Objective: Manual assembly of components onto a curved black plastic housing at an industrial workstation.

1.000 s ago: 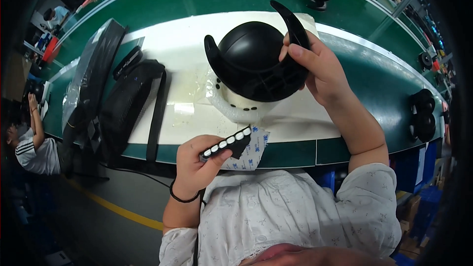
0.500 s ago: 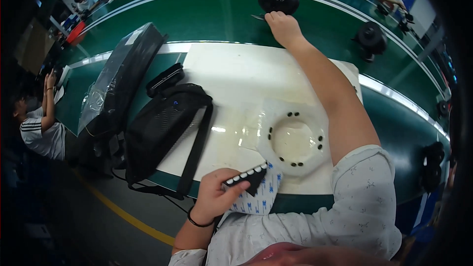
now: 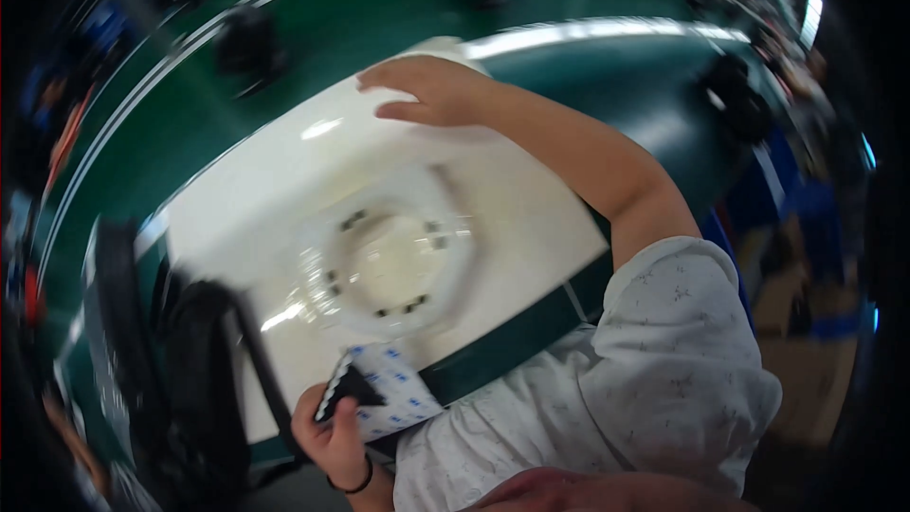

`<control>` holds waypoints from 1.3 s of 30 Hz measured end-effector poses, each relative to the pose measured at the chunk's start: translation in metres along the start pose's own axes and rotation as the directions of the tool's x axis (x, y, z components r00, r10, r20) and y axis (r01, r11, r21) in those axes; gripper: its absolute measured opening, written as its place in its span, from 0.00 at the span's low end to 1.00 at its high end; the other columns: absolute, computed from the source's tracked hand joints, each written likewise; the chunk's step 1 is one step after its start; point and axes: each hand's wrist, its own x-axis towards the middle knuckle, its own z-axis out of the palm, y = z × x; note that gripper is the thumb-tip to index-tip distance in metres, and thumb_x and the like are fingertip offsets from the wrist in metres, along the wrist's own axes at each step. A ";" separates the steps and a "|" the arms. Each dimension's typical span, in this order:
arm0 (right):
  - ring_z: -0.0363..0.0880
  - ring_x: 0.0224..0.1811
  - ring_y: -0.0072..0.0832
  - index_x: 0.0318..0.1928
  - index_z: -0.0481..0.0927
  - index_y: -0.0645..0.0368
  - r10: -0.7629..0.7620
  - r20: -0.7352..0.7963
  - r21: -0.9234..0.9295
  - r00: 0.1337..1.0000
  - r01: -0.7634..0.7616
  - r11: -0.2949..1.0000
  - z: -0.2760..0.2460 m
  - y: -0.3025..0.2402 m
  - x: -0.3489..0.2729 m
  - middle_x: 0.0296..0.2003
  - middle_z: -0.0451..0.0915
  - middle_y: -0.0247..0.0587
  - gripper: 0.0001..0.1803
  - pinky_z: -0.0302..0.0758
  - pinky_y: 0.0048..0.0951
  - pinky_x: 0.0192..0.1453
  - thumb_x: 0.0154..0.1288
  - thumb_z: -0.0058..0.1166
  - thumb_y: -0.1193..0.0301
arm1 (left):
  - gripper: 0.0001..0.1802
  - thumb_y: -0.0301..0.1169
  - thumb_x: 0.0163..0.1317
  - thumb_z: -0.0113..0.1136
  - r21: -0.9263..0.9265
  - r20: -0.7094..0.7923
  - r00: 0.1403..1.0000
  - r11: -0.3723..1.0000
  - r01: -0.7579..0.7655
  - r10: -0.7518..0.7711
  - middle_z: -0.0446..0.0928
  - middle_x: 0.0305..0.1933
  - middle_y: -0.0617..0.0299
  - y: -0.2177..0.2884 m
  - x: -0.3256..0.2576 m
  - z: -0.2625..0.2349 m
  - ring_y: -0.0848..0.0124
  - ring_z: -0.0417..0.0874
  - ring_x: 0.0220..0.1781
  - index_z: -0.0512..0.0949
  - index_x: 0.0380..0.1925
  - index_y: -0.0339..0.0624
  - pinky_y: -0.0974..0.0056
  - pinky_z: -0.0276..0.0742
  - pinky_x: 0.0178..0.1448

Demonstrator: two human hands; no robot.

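My left hand [image 3: 327, 431] is closed at the near side of the white board. Its thumb and fingers pinch a black flat piece [image 3: 358, 387] with a row of white dots along one edge. With it hangs a white backing sheet [image 3: 403, 387] with blue print. My right hand [image 3: 436, 93] is over the board's far edge, fingers and thumb apart, holding nothing. Between the hands a whitish ring-shaped plate [image 3: 455, 251] lies on the board, with small black pads around its round opening. The picture is blurred by motion.
The white board [image 3: 526, 190] lies on a green table [image 3: 607, 76]. A black bag [image 3: 204, 360] with a strap and a long black plastic-wrapped thing [image 3: 123, 332] lie at left. Dark round objects [image 3: 248, 45] stand beyond. Black items [image 3: 735, 100] and cardboard boxes [image 3: 806, 384] are at right.
My view has swung to the right. My right hand has let go of the thin item beside the black rounded object and drawn back over the board. The left hand keeps its hold.
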 end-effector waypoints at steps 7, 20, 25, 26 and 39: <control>0.74 0.40 0.38 0.36 0.76 0.57 0.316 -0.669 -0.466 0.673 -0.710 0.528 -0.121 0.080 -0.317 0.38 0.76 0.42 0.11 0.70 0.36 0.47 0.48 0.50 0.77 | 0.28 0.41 0.49 0.64 0.153 -0.207 0.977 0.984 0.086 -0.054 0.73 0.32 0.63 -0.019 -0.009 -0.006 0.76 0.71 0.33 0.67 0.46 0.37 0.74 0.67 0.38; 0.70 0.50 0.37 0.46 0.75 0.57 0.812 -0.582 -0.356 0.032 -0.908 -0.220 -0.160 0.055 -0.394 0.45 0.74 0.45 0.28 0.57 0.41 0.56 0.58 0.39 0.48 | 0.31 0.44 0.50 0.63 0.227 -0.251 0.964 0.964 0.140 -0.081 0.72 0.33 0.62 -0.031 -0.002 -0.028 0.72 0.73 0.37 0.65 0.50 0.40 0.69 0.71 0.42; 0.73 0.46 0.40 0.45 0.74 0.62 0.807 -0.398 -0.467 0.436 -0.854 0.231 -0.126 -0.004 -0.365 0.42 0.76 0.49 0.21 0.65 0.38 0.52 0.59 0.46 0.58 | 0.28 0.40 0.52 0.62 0.191 -0.189 0.981 0.978 0.081 -0.044 0.72 0.33 0.63 -0.018 -0.004 -0.019 0.75 0.70 0.37 0.66 0.49 0.37 0.72 0.67 0.42; 0.72 0.47 0.41 0.47 0.73 0.62 0.829 -0.329 -0.391 0.452 -0.864 0.317 -0.122 -0.018 -0.353 0.44 0.74 0.50 0.22 0.64 0.38 0.54 0.58 0.47 0.59 | 0.26 0.39 0.53 0.61 0.224 -0.159 0.987 0.974 0.042 -0.006 0.72 0.34 0.63 -0.019 -0.003 -0.020 0.76 0.69 0.37 0.67 0.48 0.36 0.73 0.66 0.41; 0.69 0.49 0.42 0.51 0.69 0.61 0.701 -0.110 -0.220 0.704 -0.705 0.674 -0.091 -0.107 -0.313 0.46 0.70 0.47 0.33 0.67 0.34 0.52 0.45 0.61 0.57 | 0.22 0.38 0.51 0.64 0.007 0.051 0.987 0.988 -0.153 0.153 0.71 0.28 0.65 -0.008 -0.007 -0.002 0.79 0.67 0.28 0.71 0.37 0.29 0.76 0.61 0.35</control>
